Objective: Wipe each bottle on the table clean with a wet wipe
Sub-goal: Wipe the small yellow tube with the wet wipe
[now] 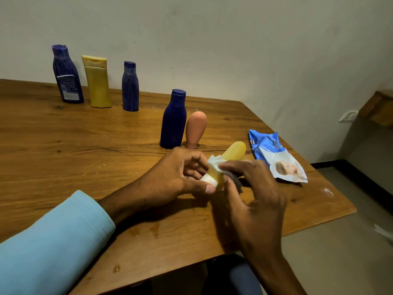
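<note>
My left hand [170,179] grips the white-capped end of a small yellow bottle [234,151] that is tilted up to the right above the wooden table [63,145]. My right hand [253,192] pinches a white wet wipe [214,163] against the bottle's body. Just behind stand a dark blue bottle [173,121] and a peach bottle [195,128] on its cap. At the back left stand a tall blue bottle [67,75], a yellow tube bottle [97,81] and a smaller blue bottle [130,87].
A blue wet-wipe pack [276,156] lies on the table to the right, near its edge. A few wet drops [154,228] mark the wood in front of my hands. A white wall [212,39] runs behind the table, and floor lies to the right.
</note>
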Tool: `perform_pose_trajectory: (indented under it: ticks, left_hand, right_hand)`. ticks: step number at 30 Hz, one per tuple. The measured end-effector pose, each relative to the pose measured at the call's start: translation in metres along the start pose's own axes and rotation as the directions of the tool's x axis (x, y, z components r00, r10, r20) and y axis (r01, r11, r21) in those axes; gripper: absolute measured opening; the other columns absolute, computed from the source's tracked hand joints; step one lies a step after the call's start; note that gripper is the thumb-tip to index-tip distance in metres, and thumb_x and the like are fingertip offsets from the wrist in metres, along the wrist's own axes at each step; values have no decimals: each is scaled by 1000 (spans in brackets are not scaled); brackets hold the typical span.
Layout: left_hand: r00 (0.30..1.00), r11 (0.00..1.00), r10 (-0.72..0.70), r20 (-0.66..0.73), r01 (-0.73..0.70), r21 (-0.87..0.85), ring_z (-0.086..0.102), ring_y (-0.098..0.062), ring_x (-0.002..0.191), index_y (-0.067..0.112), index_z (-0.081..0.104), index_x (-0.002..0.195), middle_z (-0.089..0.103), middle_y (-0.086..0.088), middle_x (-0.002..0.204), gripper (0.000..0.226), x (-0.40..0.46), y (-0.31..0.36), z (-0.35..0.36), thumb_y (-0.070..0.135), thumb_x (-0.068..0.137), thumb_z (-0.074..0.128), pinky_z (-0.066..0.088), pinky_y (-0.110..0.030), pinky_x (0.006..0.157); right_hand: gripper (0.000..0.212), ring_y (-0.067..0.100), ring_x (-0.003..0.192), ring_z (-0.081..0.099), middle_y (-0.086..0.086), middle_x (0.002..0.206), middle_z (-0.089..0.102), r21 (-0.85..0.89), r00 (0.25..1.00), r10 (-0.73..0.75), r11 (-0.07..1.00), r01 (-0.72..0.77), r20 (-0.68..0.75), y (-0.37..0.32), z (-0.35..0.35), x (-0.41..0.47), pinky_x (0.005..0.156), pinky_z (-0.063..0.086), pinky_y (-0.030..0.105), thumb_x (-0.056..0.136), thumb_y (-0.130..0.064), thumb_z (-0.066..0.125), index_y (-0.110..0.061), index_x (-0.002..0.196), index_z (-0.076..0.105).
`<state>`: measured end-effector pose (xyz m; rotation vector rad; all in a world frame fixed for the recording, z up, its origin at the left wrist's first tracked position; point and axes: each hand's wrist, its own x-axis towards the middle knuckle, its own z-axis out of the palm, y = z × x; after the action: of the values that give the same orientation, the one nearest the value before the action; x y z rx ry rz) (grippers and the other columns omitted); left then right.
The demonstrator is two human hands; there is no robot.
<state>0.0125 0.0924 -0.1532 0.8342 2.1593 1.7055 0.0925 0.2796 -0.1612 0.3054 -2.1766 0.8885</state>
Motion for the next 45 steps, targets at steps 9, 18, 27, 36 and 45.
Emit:
perform_pose_trajectory:
  ticks: [9, 18, 27, 36, 45]
  left_hand:
    - [1000, 1000, -20, -16, 20, 3, 77, -16, 98, 14, 74, 116, 80, 2, 108, 36, 0, 0, 0, 14, 83, 89, 64, -30, 82]
    - [997, 998, -52, -60, 49, -48, 79, -19, 93, 20, 68, 126, 80, -1, 103, 52, -1, 7, 1, 16, 80, 91, 64, -32, 79]
    - [983, 977, -11, -185, 50, 207, 74, -4, 86, 33, 64, 129, 74, 4, 100, 69, -2, 11, 2, 18, 70, 98, 60, -21, 69]
    - [960, 929, 89, -266, 16, 370, 66, 5, 88, 34, 62, 117, 68, 10, 95, 63, -5, 16, 10, 24, 67, 100, 53, -9, 66]
    - [941, 906, 184, -284, -51, 420, 65, 7, 88, 29, 59, 106, 66, 11, 87, 61, -7, 18, 14, 16, 63, 101, 50, -7, 67]
  right_hand:
    - [23, 7, 104, 67, -11, 108, 70, 3, 998, 15, 1000, -15, -54, 7, -28, 20, 82, 59, 35, 92, -7, 76, -22, 109, 75]
    - [30, 0, 109, 62, -10, 114, 67, -35, 1000, 4, 999, -4, -3, 9, -9, 14, 85, 58, 32, 91, -5, 76, -22, 115, 72]
    - [30, 0, 109, 64, -14, 111, 68, 4, 999, 24, 1000, -24, 32, 5, -28, -5, 87, 53, 14, 89, -8, 73, -27, 112, 71]
    - [28, -2, 108, 62, -22, 112, 64, -81, 987, 108, 990, -118, -116, 19, -41, 22, 85, 54, 17, 96, -16, 74, -32, 118, 70]
    - [36, -2, 93, 55, -11, 110, 56, -204, 989, 119, 970, -136, -93, -1, 2, -7, 76, 51, 11, 90, -18, 72, -24, 125, 73]
